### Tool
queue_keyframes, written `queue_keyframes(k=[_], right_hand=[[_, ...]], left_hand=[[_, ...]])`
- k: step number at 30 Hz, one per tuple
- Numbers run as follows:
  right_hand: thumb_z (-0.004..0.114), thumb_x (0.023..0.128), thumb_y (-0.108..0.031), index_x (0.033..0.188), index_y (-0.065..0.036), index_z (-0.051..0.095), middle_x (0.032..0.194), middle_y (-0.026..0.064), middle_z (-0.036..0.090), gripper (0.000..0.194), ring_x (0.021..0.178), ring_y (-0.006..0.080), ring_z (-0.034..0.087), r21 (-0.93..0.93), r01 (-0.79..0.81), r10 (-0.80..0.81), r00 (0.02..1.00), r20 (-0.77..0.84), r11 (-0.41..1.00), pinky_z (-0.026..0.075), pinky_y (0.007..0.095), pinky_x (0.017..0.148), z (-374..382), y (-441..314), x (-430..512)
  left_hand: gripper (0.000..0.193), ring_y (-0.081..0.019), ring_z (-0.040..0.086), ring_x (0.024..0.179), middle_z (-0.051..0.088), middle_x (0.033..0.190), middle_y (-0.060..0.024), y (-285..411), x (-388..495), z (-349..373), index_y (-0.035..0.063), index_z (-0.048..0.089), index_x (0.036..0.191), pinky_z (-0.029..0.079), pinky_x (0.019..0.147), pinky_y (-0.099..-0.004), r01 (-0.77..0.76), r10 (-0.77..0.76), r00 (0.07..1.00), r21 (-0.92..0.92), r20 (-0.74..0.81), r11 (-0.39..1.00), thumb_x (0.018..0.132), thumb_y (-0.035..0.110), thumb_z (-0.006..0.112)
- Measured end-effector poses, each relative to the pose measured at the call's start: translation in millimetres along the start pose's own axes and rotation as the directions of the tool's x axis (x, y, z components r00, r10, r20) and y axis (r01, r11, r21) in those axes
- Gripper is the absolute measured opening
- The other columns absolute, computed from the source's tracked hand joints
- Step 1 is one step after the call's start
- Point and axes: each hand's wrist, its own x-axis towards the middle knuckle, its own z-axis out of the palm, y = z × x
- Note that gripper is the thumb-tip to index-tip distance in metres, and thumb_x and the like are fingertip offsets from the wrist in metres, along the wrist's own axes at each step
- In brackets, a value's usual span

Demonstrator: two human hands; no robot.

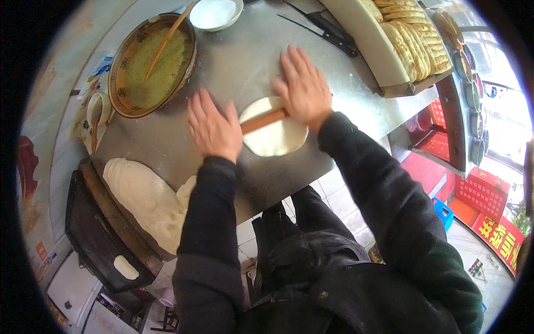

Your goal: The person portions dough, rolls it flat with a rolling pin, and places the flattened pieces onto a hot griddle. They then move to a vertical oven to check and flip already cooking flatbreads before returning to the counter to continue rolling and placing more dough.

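Note:
A round sheet of white dough (280, 142) lies flat on the metal worktop (233, 62). Across it runs a wooden rolling pin (265, 121). My left hand (215, 125) rests on the pin's left end, palm down, with the fingers extended forward. At the other end, my right hand (304, 87) presses flat on the pin, somewhat blurred, its fingers stretched out rather than wrapped. Both palms cover the pin's ends. To the left, beside my left forearm, lies a large mass of dough (144, 196), with a smaller lump (187, 191) partly hidden by the sleeve.
Back left stands a wide brown bowl (119, 89) of yellowish liquid with a wooden stick (169, 41). Near it are a white bowl (217, 14) and a small cup (98, 108). A knife (333, 35) and stacked flatbreads (409, 46) lie back right. A dark griddle (98, 238) holds one dough piece.

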Motion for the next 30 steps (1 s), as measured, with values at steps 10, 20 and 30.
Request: queue_keyframes(k=[10,20,30], right_hand=[[0.074,0.076,0.004,0.134,-0.008,0.069,0.119,0.0105,0.069,0.059,0.106,0.0276,0.066,0.490,0.060,-0.106,0.992,0.067,0.870,0.051,0.0422,0.094,-87,2,-117],[0.062,0.100,-0.022,0.152,-0.005,0.053,0.159,0.0204,0.049,0.056,0.152,0.0385,0.040,0.003,-0.110,0.108,0.976,0.187,0.994,0.033,0.0509,0.125,-16,2,29],[0.057,0.104,-0.027,0.157,0.001,0.045,0.167,0.0230,0.039,0.062,0.158,0.0399,0.032,0.050,-0.152,0.152,0.988,-0.011,0.987,0.032,0.0523,0.125,-1,1,64]], left_hand=[[0.070,-0.0429,0.036,0.156,0.042,0.165,-0.0257,17,-111,-66,-0.0036,0.041,0.159,0.028,0.127,-0.0543,-0.313,0.408,0.894,-0.395,0.185,0.864,0.102,0.032,0.061],[0.046,-0.0384,0.046,0.144,0.053,0.153,-0.0190,20,42,-15,0.0032,0.055,0.146,0.038,0.119,-0.0499,0.067,-0.079,0.943,0.047,0.323,0.997,0.106,0.025,0.059],[0.047,-0.0404,0.055,0.131,0.058,0.143,-0.0207,15,66,-16,0.0026,0.057,0.140,0.043,0.113,-0.0511,0.019,-0.038,0.969,0.082,0.242,0.996,0.100,0.028,0.063]])
